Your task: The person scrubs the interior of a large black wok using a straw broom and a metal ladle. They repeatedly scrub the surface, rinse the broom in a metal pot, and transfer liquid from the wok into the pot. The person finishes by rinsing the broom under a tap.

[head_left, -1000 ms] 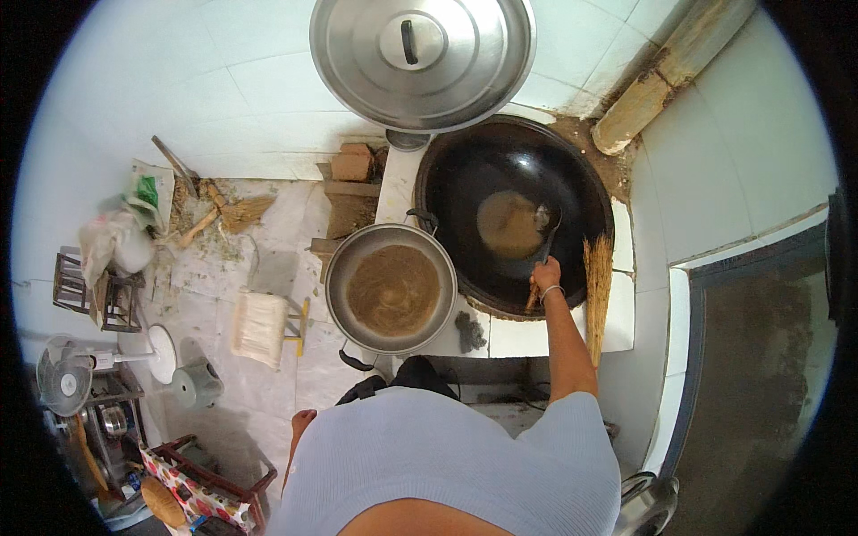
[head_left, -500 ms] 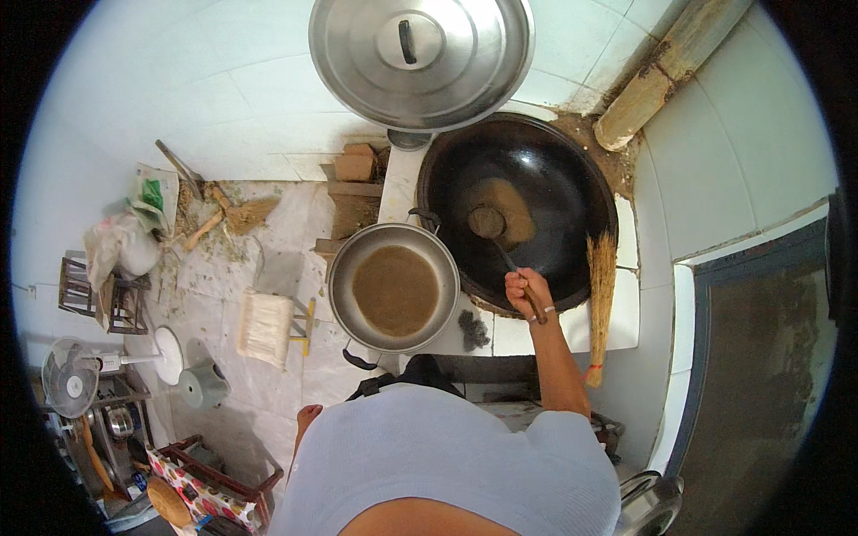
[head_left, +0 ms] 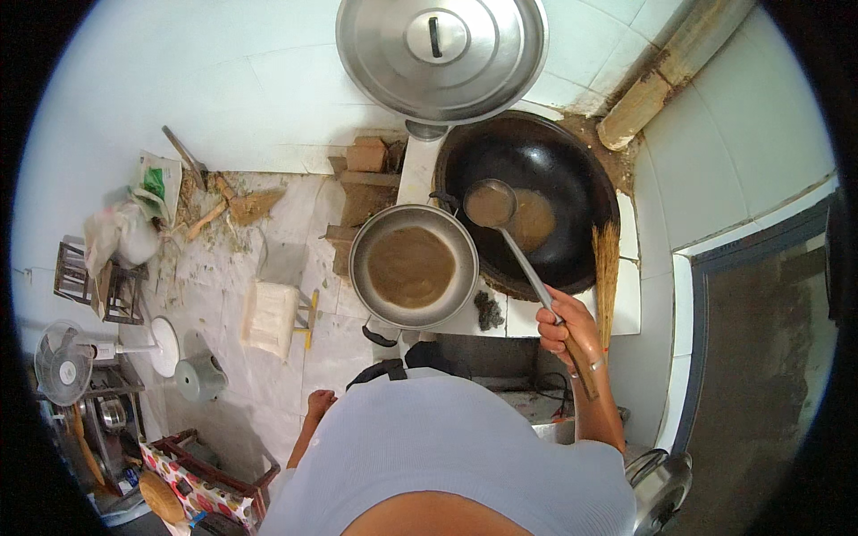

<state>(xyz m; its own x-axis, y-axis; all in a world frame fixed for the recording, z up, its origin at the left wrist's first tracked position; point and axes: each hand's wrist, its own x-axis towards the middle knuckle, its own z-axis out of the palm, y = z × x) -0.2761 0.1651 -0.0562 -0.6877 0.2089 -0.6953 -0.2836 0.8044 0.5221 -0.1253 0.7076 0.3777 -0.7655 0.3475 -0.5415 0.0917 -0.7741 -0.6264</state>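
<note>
One view only, head camera looking straight down. Right hand is clamped around the handle of a long ladle; ladle bowl is full of brown liquid and sits over the left rim of the black wok. Brown liquid pooled in the wok bottom. Steel pot just left of the wok, touching or nearly so, holds the same brown liquid. Big steel lid leans on the tiled wall behind the wok. Straw broom lies at the wok's right edge. Small dark scrubber in front of the wok, near the pot. Left hand hangs low at the person's side, well away from the wok, holding nothing; fingers too small to tell if spread or curled.
</note>
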